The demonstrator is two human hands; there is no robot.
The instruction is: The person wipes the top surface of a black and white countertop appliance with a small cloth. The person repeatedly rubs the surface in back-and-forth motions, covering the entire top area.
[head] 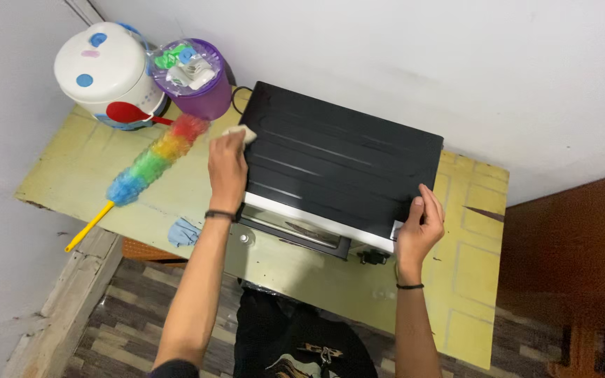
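Two bare hands work on a black toaster oven (337,164) that sits on a worn yellow table (470,280) against a white wall. We press our left hand (227,171) to the oven's far left corner, fingers curled around a small pale cloth (243,132) that lies on the edge of the ribbed black top; how tightly the cloth is gripped we cannot tell, since the hand hides most of it. We set our right hand (420,227) on the near right corner of the oven, thumb on top and fingers wrapped around the side, holding the casing. Each wrist carries a dark band. Along the oven's near face we see a silver strip and the glass door below it.

Left of the oven, a rainbow-coloured duster (152,166) with a yellow handle lies slanted across the table, its red tip just beside our left hand. Near the table's front edge, left of our forearm, a small blue rag (183,232) lies crumpled. At the far left corner stands a white rice cooker (106,73) with blue dots and a red paddle, and just right of it a purple container (201,80) with a clear lid. Below the table we see a wood-patterned floor
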